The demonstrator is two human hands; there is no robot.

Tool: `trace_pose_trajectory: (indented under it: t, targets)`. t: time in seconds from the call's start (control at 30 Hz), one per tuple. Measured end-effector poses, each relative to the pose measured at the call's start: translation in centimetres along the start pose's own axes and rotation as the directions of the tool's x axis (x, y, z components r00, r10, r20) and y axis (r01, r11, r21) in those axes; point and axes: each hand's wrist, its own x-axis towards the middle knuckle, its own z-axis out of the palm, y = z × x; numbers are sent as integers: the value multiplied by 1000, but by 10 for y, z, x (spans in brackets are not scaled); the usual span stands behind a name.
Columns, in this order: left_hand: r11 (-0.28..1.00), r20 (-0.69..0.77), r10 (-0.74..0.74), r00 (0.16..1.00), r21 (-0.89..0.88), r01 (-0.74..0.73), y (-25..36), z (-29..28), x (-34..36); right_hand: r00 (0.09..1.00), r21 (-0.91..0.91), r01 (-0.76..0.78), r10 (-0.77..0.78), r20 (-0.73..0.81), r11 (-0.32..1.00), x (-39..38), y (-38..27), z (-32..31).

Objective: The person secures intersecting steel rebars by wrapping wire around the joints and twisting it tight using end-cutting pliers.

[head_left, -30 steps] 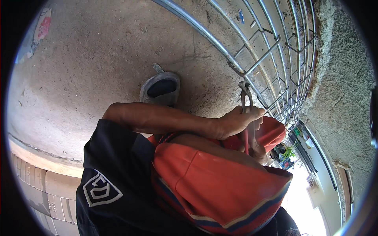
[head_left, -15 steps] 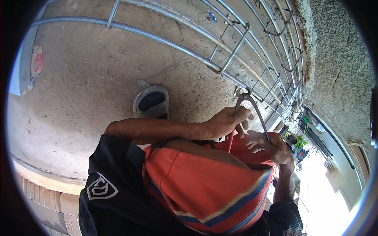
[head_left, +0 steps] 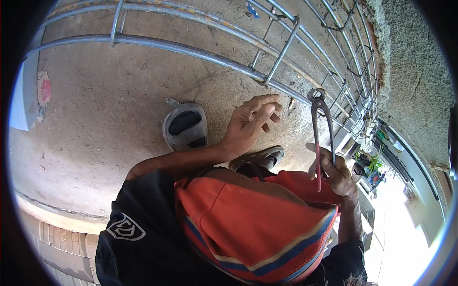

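My right hand (head_left: 338,175) is wrapped round the handles of long pincers (head_left: 322,119), one handle red toward its end. Their jaws point up at the near bar of a steel rebar cage (head_left: 200,51), close by or on it; whether they bite on wire I cannot tell. To the left, my left hand (head_left: 248,123) is raised over the floor, its fingers loosely bent and apart, with nothing visible in it. It is off the pincers and below the near bar. Square stirrups join the cage's long bars.
A grey rounded thing with a dark hollow (head_left: 185,127) stands on the concrete floor (head_left: 114,90), left of a dark shoe (head_left: 265,157). A rough wall (head_left: 415,81) rises beyond the cage at right. Green leaves (head_left: 374,162) show at lower right.
My left hand has let go of a pincer handle and moved left. The handles have come closer together in my right hand, and the pincers have shifted right.
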Motion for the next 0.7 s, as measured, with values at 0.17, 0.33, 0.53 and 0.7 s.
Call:
trace_pose_trajectory:
  t: [0.17, 0.33, 0.53, 0.7]
  targets:
    - [998, -2, 4, 1000, -68, -4, -16, 2, 11, 997, 177, -60, 67, -33, 982, -9, -10, -1]
    - [786, 46, 278, 959, 564, -255, -18, -40, 20, 991, 35, 31, -26, -134, 999, -16, -21, -14]
    - [988, -65, 27, 998, 151, -17, 15, -42, 28, 954, -2, 102, -98, -283, 995, -40, -7, -31]
    - [885, -112, 341, 934, 375, -278, -4, -35, 36, 933, -72, 108, -126, -337, 992, -58, 19, -47]
